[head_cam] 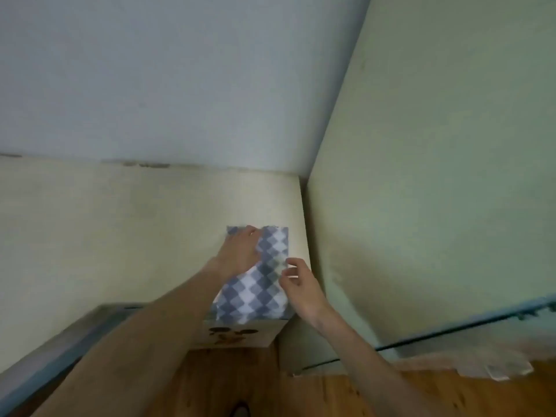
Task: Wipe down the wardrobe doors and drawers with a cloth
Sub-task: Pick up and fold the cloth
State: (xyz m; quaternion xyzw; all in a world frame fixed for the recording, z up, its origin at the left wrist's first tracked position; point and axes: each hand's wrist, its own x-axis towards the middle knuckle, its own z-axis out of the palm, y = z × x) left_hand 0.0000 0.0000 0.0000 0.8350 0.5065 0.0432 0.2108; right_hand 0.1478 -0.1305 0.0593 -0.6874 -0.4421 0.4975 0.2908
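My left hand (240,251) presses the checked cloth (261,284) flat against the pale wardrobe panel (120,236), near its right edge. My right hand (296,284) pinches the cloth's right edge. It seems light, soft and floppy; I judge the edges the best hold.

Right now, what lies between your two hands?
In the head view, only the checked cloth: the left hand presses flat on it, the right hand pinches its right edge.
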